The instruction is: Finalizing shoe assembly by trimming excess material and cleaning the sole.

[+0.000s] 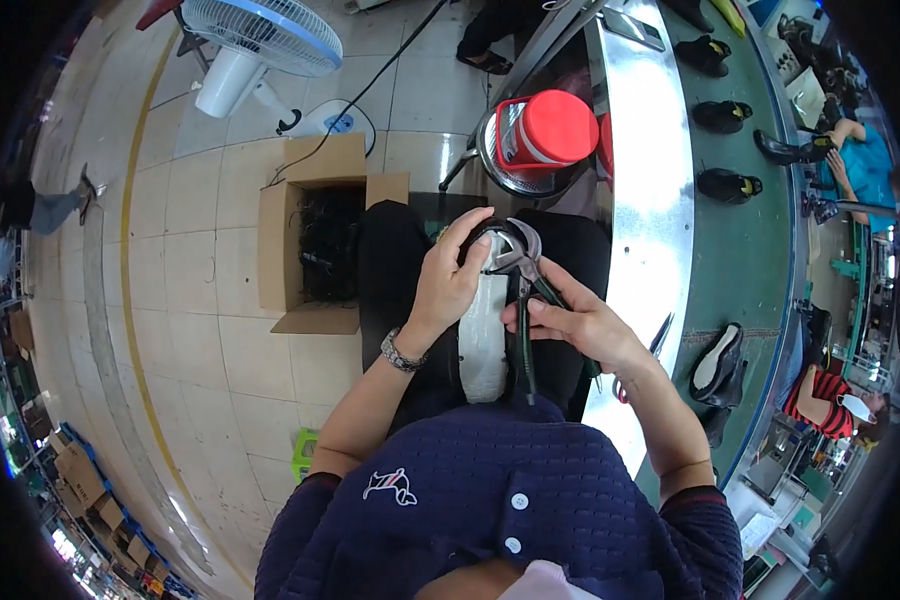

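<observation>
A dark shoe lies upside down across my lap, its long whitish bottom (484,335) facing up and its toe end pointing away from me. My left hand (450,280) is closed around the far left side of the shoe near the toe. In my right hand (582,325) is a pair of pincers (511,258) with dark green handles, the fingers wrapped on the handles. The pincers' metal jaws rest at the toe end of the shoe, close to my left fingertips. What lies between the jaws is too small to make out.
Along my right runs a metal ledge (652,220) with a phone (630,30), beside a green conveyor belt (715,285) carrying several black shoes (722,117). A red bucket (560,128) sits on a stool ahead. An open cardboard box (280,250) and a fan (232,85) stand left.
</observation>
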The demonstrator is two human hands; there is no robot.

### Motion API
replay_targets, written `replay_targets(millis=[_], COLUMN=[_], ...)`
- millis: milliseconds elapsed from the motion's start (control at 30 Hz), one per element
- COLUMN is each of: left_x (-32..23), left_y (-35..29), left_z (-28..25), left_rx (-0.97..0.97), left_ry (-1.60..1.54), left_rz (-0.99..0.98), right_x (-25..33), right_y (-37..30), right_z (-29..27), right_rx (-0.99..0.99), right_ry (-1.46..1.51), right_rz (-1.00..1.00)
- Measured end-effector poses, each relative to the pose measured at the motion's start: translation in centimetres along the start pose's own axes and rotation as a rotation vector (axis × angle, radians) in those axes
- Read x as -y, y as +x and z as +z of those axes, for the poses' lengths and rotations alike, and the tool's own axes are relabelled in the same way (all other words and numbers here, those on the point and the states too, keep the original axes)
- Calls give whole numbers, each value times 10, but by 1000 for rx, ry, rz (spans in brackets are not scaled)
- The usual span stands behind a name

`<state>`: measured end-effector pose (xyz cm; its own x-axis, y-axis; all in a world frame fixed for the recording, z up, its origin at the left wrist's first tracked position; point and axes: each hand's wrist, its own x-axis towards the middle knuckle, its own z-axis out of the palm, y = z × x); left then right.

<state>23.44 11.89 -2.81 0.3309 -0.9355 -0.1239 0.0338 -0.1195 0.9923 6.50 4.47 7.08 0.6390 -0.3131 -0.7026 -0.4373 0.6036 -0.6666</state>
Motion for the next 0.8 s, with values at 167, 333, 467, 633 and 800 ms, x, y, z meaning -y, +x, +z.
replay_targets(millis=[167,333,467,633,800], left_x=[-1,-1,-2,-5,-27], left_y=[-4,-1,-3,-1,21], left_z=[6,7,0,-6,5], left_rx=[-143,-168,-163,-191,-99], left_ry=[48,50,77,-187,-77], left_rz=[46,82,103,-95,-205], right_x=[-15,-19,-29,-3,-3], right_y=[0,0,5,0,-7], right_z=[1,9,8,4,1], right_rx=[-47,-164,-161,-142,-291], right_ry=[-200,-484,-473,-761,-993], right_rz=[-81,-199,-245,-168,-199])
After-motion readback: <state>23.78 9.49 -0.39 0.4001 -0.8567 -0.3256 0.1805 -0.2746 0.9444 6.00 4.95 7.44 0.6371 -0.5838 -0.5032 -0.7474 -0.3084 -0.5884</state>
